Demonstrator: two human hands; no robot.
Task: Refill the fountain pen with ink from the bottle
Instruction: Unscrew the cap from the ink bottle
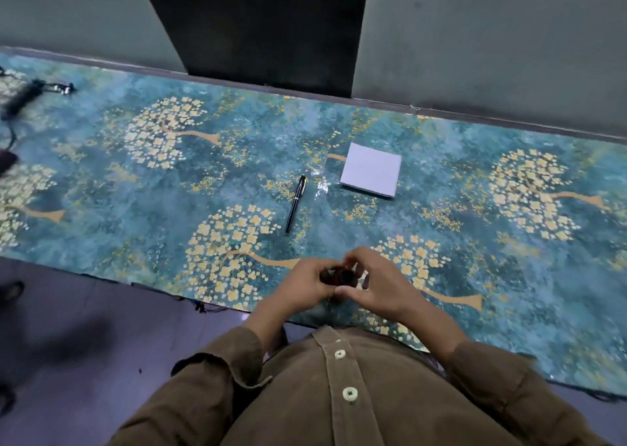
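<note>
A black fountain pen (296, 204) with gold trim lies capped on the teal flowered table cover (135, 187), a little beyond my hands. Both hands meet near the table's front edge around a small dark ink bottle (341, 276). My left hand (300, 286) grips the bottle's body. My right hand (376, 282) has its thumb and fingers curled round the bottle's dark cap end. Most of the bottle is hidden by my fingers.
A square pale lilac paper pad (371, 169) lies to the right of the pen. A black cable with a connector (34, 96) sits at the far left. A grey wall with a dark panel (258, 24) rises behind the table.
</note>
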